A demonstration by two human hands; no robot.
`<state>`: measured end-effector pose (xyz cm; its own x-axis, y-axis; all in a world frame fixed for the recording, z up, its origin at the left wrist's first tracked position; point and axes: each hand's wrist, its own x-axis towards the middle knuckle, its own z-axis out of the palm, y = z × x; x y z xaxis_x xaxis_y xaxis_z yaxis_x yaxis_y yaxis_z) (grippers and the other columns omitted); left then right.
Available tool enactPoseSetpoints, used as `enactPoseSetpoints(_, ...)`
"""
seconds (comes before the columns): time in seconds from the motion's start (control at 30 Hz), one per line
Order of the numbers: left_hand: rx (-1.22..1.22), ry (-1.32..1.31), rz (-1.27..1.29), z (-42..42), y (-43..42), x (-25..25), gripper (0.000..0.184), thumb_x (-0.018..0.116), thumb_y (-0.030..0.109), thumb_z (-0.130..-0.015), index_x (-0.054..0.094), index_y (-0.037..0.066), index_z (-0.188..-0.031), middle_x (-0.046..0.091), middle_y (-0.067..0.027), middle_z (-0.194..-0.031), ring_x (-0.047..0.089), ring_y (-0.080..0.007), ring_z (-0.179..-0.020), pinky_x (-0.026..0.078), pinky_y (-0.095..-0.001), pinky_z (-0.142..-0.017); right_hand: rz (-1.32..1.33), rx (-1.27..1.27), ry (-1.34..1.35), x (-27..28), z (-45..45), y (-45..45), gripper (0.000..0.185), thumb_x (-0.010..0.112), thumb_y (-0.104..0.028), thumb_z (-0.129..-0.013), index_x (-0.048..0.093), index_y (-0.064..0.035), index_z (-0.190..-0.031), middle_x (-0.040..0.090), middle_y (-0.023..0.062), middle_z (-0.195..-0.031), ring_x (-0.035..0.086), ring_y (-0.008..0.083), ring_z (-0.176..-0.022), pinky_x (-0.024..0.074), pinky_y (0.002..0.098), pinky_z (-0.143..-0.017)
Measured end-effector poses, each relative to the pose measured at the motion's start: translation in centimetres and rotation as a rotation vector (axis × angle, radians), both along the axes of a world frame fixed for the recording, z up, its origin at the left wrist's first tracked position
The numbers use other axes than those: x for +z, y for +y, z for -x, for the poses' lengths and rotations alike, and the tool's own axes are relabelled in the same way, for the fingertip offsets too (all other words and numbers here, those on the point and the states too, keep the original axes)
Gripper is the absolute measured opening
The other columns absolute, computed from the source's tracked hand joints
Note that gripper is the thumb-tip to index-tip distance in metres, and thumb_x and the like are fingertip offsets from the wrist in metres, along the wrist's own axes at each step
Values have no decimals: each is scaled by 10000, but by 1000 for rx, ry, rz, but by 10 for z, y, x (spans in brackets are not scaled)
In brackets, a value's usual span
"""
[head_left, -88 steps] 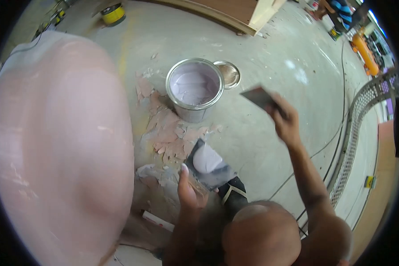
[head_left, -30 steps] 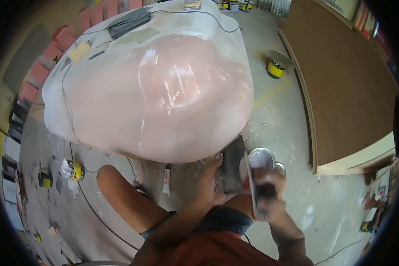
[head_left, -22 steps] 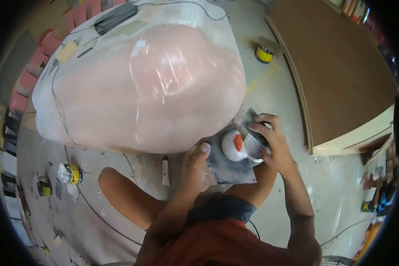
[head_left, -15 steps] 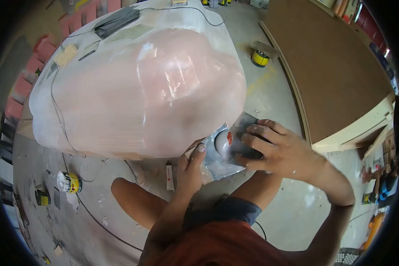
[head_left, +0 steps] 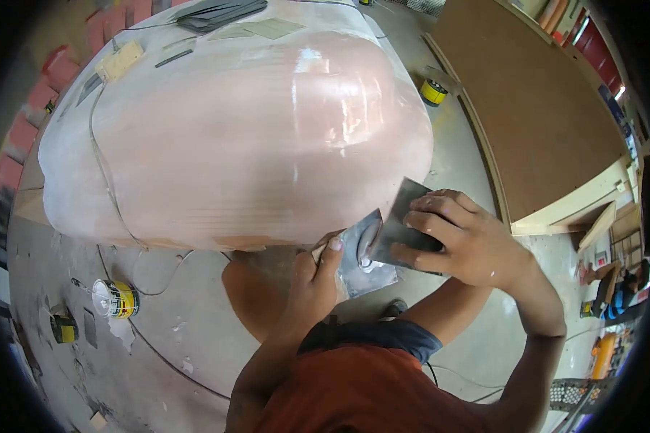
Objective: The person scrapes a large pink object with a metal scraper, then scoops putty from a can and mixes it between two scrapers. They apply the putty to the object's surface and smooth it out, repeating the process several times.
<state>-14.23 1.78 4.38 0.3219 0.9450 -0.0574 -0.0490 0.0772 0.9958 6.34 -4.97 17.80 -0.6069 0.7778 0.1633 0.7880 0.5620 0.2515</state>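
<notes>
My left hand (head_left: 316, 278) grips the edge of a flat metal plate (head_left: 375, 278), its thumb on top. Pale putty (head_left: 369, 245) lies on that plate, partly hidden by a dark spreader blade (head_left: 402, 229). My right hand (head_left: 469, 234) holds the blade with fingers spread across it, pressing its edge against the putty. Just beyond both hands stands a large rounded pink and white form (head_left: 224, 151), its surface smooth and glossy in places.
Dark sheets (head_left: 224, 14) and a beige block (head_left: 120, 60) lie on the form. A yellow-labelled can (head_left: 115, 299) stands on the left floor beside a cable. A brown wooden panel structure (head_left: 534, 115) is at right. Another person (head_left: 623, 289) is at far right.
The red patch seen on the putty is gone from sight. My right hand has brought the blade onto the plate. The view has shifted, and the pink form now reaches further right.
</notes>
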Motion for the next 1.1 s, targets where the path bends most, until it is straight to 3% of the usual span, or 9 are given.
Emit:
enactPoseSetpoints(0.27, -6, 212, -175, 42, 16, 40, 383, 490, 285, -982, 633, -68, -944, 526, -90, -626, 469, -125, -629, 392, -323, -587, 84, -41, 77, -19, 40, 19, 314, 542, -170, -794, 631, -254, -1083, 525, 49, -1134, 510, 245, -1105, 439, 367, -904)
enactPoseSetpoints(0.37, -72, 283, -25, 47, 31, 46, 380, 575, 331, -916, 659, -17, -1041, 675, -175, -1005, 622, -291, -911, 459, -362, -802, 34, -56, 99, -11, 48, 19, 340, 552, -164, -779, 622, -240, -1103, 513, 61, -1133, 511, 250, -1096, 438, 375, -917)
enactPoseSetpoints(0.57, -21, 51, -169, 52, 42, 34, 334, 491, 246, -973, 629, -55, -1023, 636, -89, -872, 559, -145, -757, 460, -295, -674, 73, -198, 282, -21, 63, 11, 330, 589, -138, -776, 653, -209, -1092, 512, 72, -1118, 505, 272, -1089, 442, 400, -916)
enactPoseSetpoints(0.6, -81, -267, 167, 53, 43, 29, 334, 521, 256, -948, 603, -19, -1121, 634, -108, -1011, 585, -200, -877, 465, -335, -777, 72, -198, 280, -29, 69, 7, 330, 589, -138, -776, 653, -209, -1092, 512, 72, -1118, 505, 272, -1089, 442, 400, -916)
enactPoseSetpoints(0.7, -217, -749, 606, 44, 37, -5, 419, 534, 269, -928, 534, 14, -1261, 605, -127, -1193, 598, -253, -1032, 467, -382, -900, 32, 142, 1163, -71, 92, 5, 426, 721, -61, -730, 634, -170, -1132, 491, 131, -1155, 482, 368, -1125, 414, 482, -937)
enactPoseSetpoints(0.8, -316, -892, 715, 37, 31, -9, 492, 485, 312, -943, 477, -15, -1310, 561, -163, -1246, 559, -245, -1123, 443, -397, -950, -214, -124, 1270, -130, 99, 20, 541, 719, 8, -676, 593, -134, -1182, 470, 144, -1190, 451, 389, -1154, 380, 493, -976)
enactPoseSetpoints(0.93, -254, -854, 614, 35, 43, 0, 405, 507, 248, -941, 509, -34, -1232, 580, -147, -1174, 603, -241, -1054, 506, -386, -895, -57, -513, 821, -139, 42, 24, 627, 659, 60, -715, 460, -65, -1296, 482, 158, -1193, 465, 316, -1161, 366, 381, -1002)
enactPoseSetpoints(1.0, -84, -662, 394, 34, 48, 3, 401, 512, 260, -945, 530, -44, -1207, 568, -147, -1185, 597, -240, -1058, 502, -388, -899, -313, -735, 1827, -142, 58, 12, 518, 592, 28, -841, 429, -57, -1325, 525, 110, -1171, 513, 266, -1115, 385, 377, -994)
enactPoseSetpoints(1.1, 40, -532, 275, 23, 57, -18, 450, 429, 325, -989, 535, -62, -1192, 565, -137, -1174, 568, -224, -1074, 460, -373, -927, -346, -498, 2481, -114, 83, -7, 438, 589, -95, -875, 431, 31, -1264, 568, 102, -1093, 598, 196, -967, 494, 321, -835)
